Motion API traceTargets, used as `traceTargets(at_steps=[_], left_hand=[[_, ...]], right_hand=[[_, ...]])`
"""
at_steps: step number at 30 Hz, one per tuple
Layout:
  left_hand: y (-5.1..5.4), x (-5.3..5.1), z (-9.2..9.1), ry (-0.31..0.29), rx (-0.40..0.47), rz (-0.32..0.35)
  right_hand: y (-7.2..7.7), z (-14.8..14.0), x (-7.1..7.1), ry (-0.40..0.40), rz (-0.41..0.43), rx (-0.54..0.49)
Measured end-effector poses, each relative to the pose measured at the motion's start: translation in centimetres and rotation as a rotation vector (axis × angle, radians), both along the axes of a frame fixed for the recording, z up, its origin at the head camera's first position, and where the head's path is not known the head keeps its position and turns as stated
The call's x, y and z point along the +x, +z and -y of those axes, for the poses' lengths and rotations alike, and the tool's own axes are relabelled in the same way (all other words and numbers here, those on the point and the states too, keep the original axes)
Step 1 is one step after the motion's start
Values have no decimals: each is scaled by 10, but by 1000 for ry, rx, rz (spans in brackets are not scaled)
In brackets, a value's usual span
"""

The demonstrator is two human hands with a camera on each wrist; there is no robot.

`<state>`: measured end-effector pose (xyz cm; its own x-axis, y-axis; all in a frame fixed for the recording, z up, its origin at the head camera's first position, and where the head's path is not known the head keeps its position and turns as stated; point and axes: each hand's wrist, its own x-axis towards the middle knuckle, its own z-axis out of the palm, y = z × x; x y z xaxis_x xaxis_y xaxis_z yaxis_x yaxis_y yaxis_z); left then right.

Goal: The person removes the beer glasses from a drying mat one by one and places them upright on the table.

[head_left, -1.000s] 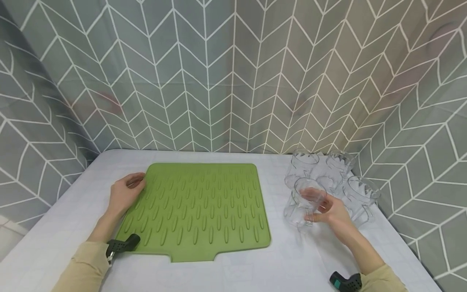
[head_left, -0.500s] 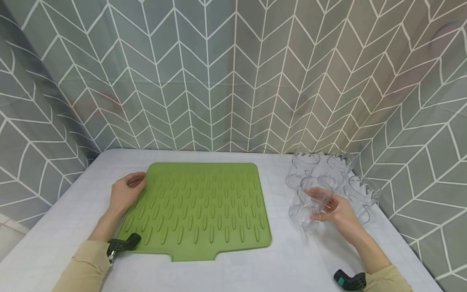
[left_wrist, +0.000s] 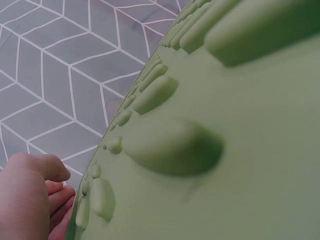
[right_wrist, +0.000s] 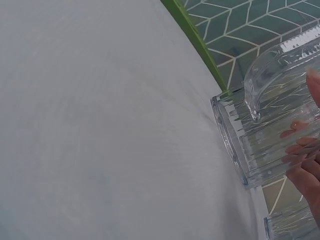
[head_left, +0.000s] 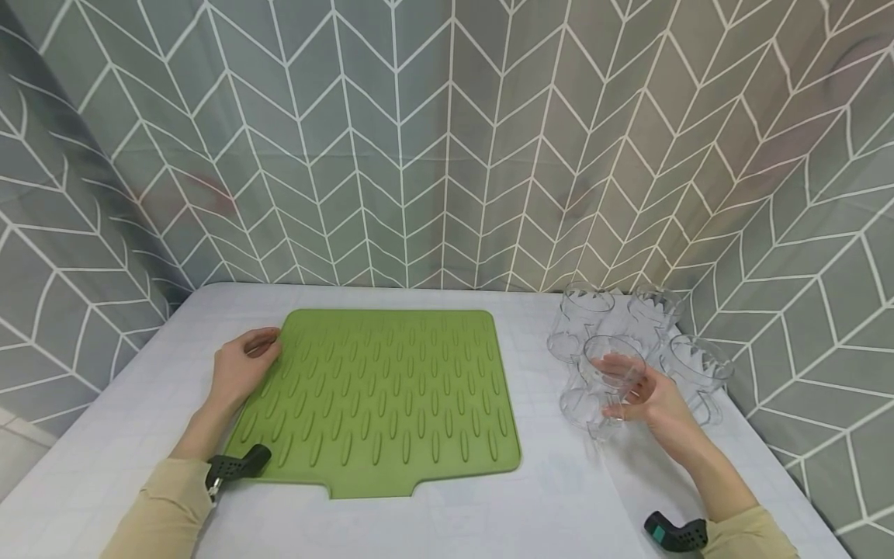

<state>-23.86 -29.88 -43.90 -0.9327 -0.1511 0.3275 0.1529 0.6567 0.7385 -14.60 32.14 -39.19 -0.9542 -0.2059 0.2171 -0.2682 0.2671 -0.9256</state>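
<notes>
My right hand point(head_left: 660, 404) holds a clear glass mug point(head_left: 580, 407) on the right side of the table, its fingers and thumb around the side. In the right wrist view the same mug point(right_wrist: 250, 145) shows its curved handle, with its base close to the white cloth; whether it touches cannot be told. At the left edge of a green ridged mat point(head_left: 377, 404) lies my left hand point(head_left: 240, 369), loosely curled. Up close in the left wrist view, its fingertips meet the mat's edge and are partly hidden there, with no firm grip visible.
Close around the held mug stand three more glass mugs: one at the back left point(head_left: 580, 320), one at the back right point(head_left: 654, 318) and one to the right point(head_left: 694, 369). A patterned curtain point(head_left: 419, 147) encloses the table point(head_left: 489, 520) at the back and sides.
My right hand and the held mug have shifted a little to the right, toward the rightmost mug. My left hand and the mat look the same.
</notes>
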Motion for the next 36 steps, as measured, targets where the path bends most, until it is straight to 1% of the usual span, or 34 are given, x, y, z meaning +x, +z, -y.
traceTargets(at_steps=[12, 21, 36], left_hand=[[1, 1, -3, 17, -31, -1], [1, 1, -2, 21, -39, 1], [1, 1, -1, 11, -33, -13]], right_hand=[[2, -3, 0, 57, 7, -61], [0, -1, 0, 103, -12, -120], [0, -1, 0, 95, -18, -97]])
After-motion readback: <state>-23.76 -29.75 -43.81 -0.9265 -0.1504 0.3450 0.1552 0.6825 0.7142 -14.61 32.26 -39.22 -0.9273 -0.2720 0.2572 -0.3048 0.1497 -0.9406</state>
